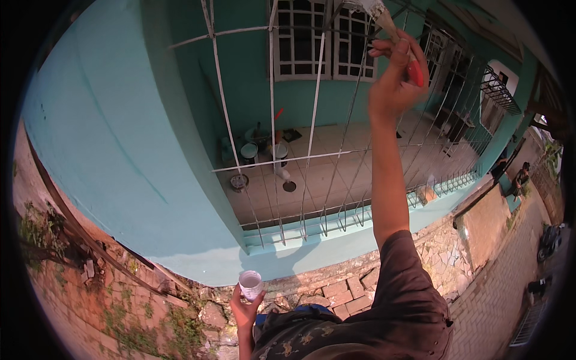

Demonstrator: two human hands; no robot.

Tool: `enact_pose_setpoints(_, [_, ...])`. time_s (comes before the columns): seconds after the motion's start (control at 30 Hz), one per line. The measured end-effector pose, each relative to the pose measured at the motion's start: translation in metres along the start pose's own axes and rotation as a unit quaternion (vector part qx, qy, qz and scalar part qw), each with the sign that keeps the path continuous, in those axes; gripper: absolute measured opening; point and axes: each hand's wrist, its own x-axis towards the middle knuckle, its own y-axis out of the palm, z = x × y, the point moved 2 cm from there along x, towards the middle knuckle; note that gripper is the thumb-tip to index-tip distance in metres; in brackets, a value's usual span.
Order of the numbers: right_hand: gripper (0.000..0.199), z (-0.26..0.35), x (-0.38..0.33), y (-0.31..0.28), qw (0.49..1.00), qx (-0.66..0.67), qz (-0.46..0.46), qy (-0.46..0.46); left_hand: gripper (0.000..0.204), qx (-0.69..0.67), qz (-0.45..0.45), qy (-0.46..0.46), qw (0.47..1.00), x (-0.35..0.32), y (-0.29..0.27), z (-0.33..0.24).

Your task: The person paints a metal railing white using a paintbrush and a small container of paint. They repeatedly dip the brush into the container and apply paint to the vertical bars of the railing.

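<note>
My right hand (pixel 395 90) is raised high at the upper right, its fingers closed round the handle of a paintbrush (pixel 386 23). The handle has a red end, and the whitish bristle end points up to the top edge, against or near a bar of the metal window grille (pixel 318 90); contact cannot be made out. Some of the grille's bars look white, others dark. Low down in front of my body, my left hand (pixel 246 311) grips a small white cup (pixel 250 284), held upright with pale contents showing inside.
A light blue pillar (pixel 102 120) stands at the left, with a blue ledge (pixel 282 243) under the grille. Behind the bars, paint cans (pixel 249 150) sit on the tiled floor. Broken stone paving (pixel 342 294) lies below me. A person (pixel 521 180) sits far right.
</note>
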Motion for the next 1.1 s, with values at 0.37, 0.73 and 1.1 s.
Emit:
enact_pose_setpoints(0.37, [0.027,0.003,-0.043,0.012,0.97,-0.149,0.119,-0.152,0.053,-0.014,-0.016,-0.013,1.0,-0.001,-0.001,-0.003])
enact_pose_setpoints(0.73, [0.024,0.001,-0.02,0.012,0.971,-0.177,0.082,-0.138,0.054,-0.004,-0.003,-0.012,1.0,0.001,-0.002,0.001])
enact_pose_setpoints(1.1, [0.025,-0.001,-0.006,-0.003,0.979,-0.116,0.043,-0.165,0.056,-0.001,0.013,-0.018,1.0,0.001,0.003,-0.009])
